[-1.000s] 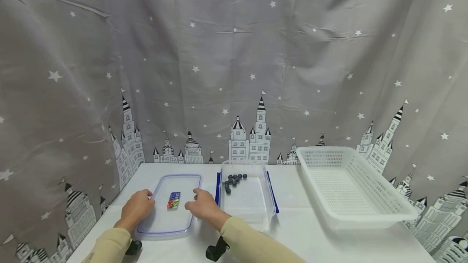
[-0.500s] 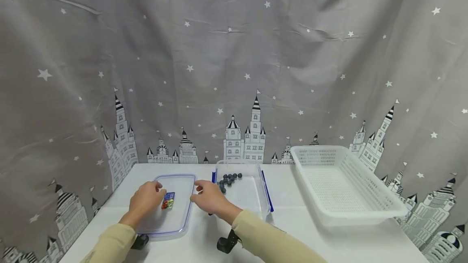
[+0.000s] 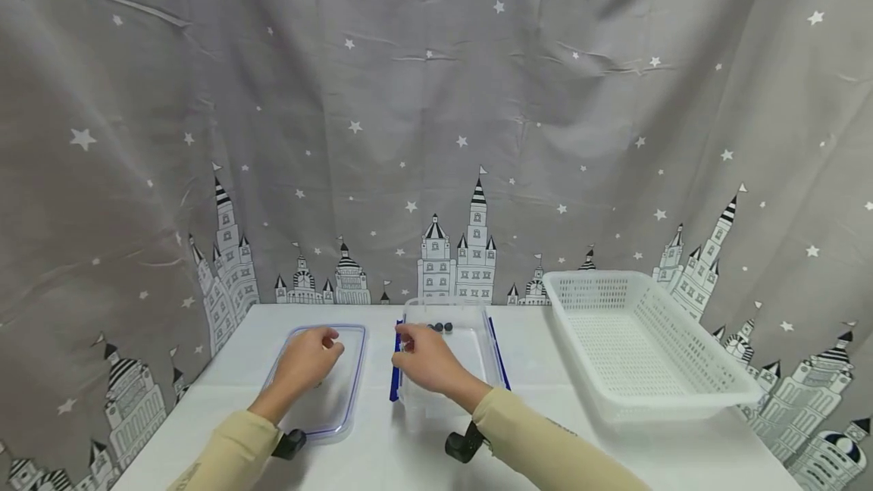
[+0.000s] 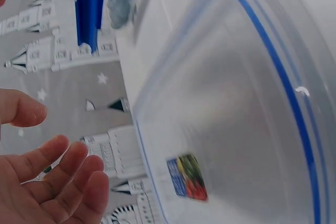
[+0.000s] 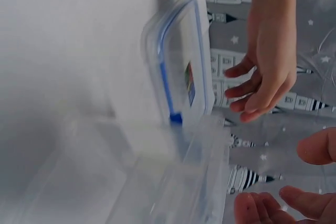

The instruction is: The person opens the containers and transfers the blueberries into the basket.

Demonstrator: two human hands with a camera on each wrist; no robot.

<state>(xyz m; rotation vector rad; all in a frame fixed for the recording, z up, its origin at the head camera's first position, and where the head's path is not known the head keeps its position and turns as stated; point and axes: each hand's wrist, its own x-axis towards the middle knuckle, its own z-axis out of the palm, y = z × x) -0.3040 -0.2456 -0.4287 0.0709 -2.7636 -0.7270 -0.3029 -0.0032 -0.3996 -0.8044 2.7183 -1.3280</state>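
My left hand (image 3: 303,361) hovers above the clear lid (image 3: 341,411), fingers loosely bent, with nothing held. The lid has a blue seal line and lies flat on the left of the table; its colourful label (image 4: 187,177) shows in the left wrist view. Over the left edge of the clear plastic box (image 3: 480,358) is my right hand (image 3: 433,358), its fingers loosely bent and a gap between thumb and fingers in the right wrist view. Inside the box, dark blueberries (image 3: 447,327) lie at the back; the hand hides others in the head view. Blue side clips (image 3: 395,377) hang outward from the box.
A white perforated basket (image 3: 655,400) stands on the right of the white table (image 3: 539,415). Behind the table hangs a grey curtain (image 3: 580,120) printed with stars and castles. Black wrist mounts (image 3: 465,443) sit under both wrists.
Both hands have moved to the right: the left from the lid's left edge to over its middle, the right from the lid's right side to over the box. Lid and box stay put.
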